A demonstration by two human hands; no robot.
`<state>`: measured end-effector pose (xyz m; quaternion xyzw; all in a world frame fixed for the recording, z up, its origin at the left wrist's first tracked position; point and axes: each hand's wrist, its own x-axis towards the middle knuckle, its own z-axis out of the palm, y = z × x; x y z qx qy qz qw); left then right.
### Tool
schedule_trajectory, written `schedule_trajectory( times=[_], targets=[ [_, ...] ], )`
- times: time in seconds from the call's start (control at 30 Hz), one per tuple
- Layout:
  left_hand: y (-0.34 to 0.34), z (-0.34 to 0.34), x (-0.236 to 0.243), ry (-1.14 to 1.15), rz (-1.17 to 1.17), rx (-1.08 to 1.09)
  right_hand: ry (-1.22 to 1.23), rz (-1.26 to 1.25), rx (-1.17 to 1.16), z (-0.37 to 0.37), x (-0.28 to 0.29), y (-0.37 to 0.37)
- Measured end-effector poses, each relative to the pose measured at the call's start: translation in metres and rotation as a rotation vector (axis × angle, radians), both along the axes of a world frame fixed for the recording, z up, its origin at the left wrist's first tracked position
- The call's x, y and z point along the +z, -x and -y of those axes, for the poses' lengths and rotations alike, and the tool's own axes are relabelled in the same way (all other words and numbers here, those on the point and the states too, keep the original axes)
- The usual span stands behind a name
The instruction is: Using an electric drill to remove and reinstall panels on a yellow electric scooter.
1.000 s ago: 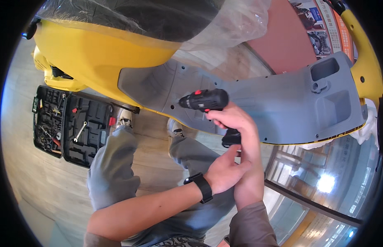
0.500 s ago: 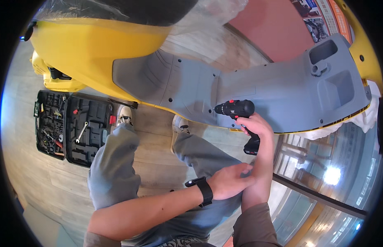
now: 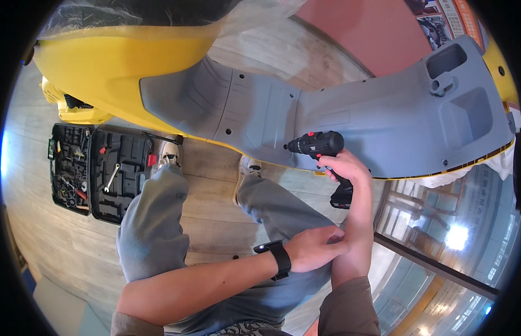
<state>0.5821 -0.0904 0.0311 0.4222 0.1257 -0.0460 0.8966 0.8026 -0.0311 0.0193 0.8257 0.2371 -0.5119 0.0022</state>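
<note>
Head cam view, with the clock centred on the frame: the right hand [image 3: 347, 166] is out at 3 o'clock, fingers wrapped tight around the handle of a black-and-red power drill [image 3: 319, 144]. That drill sits just off centre, between 2 and 3, with its nose pointing to 9 and the battery [image 3: 341, 197] hanging at the bottom of the handle. It's over a long grey panel [image 3: 378, 120], tip right by a small dark hole [image 3: 285, 147]; can't tell if they're actually touching. The left hand [image 3: 313, 250] is down at 5 o'clock, up against the right forearm, but some fingers are hidden so I can't say if it's gripping. Black watch [image 3: 281, 260] on that wrist, btw. Big yellow body [image 3: 120, 64] sits around 10, with clear plastic sheeting [image 3: 238, 19] toward 11-12. Over at 9 there's an open black tool case [image 3: 131, 147] on the floor, with a wrench [image 3: 112, 177] lying in its right half.
</note>
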Motion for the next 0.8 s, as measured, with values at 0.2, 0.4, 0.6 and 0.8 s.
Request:
schedule_trajectory(
  times=[0.2,0.4,0.6,0.8],
  targets=[
    [0.0004,-0.0042,0.0027,-0.053,-0.016,-0.011,0.022,0.015,0.016,-0.0012,-0.0017,-0.0014],
    [0.0005,-0.0065,0.0055,-0.110,-0.022,-0.009,0.018,0.034,0.031,-0.0032,-0.0007,0.0020],
    [0.0022,-0.0076,0.0060,-0.098,-0.024,-0.013,0.030,-0.015,-0.035,-0.0035,-0.0029,-0.0040],
    [0.0023,-0.0045,0.0021,-0.079,-0.030,0.004,0.006,-0.022,-0.052,-0.0040,-0.0047,0.0002]
  ],
)
